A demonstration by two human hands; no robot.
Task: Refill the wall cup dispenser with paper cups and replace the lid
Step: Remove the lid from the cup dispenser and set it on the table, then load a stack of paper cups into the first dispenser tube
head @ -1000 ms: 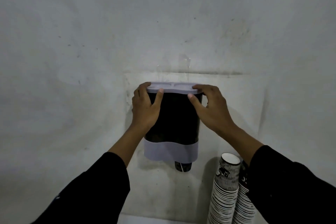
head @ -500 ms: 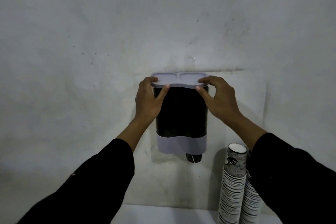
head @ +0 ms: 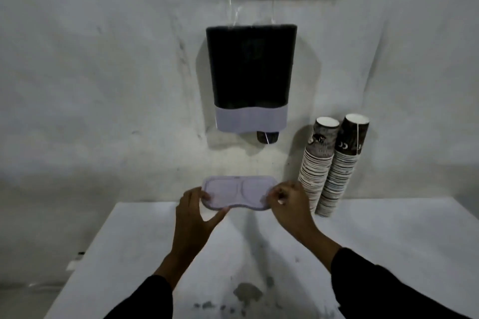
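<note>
The cup dispenser (head: 251,70) hangs on the wall, dark-bodied with a lavender lower band, its top uncovered. A dark cup bottom (head: 267,136) pokes out underneath. The lavender lid (head: 239,191), with two oval recesses, is held level just above the far edge of the white table. My left hand (head: 194,211) grips its left end and my right hand (head: 289,206) pinches its right end. Two tall stacks of paper cups (head: 333,163) lean against the wall to the right of the lid.
The white table (head: 259,254) spreads below my hands, with grey stains near its front. The stained white wall (head: 103,72) fills the background. Clear tape (head: 233,13) holds the dispenser's top to the wall.
Both hands lifted the lid off the dispenser and brought it down to just above the table. The dispenser's top now stands uncovered, and my view has tilted down.
</note>
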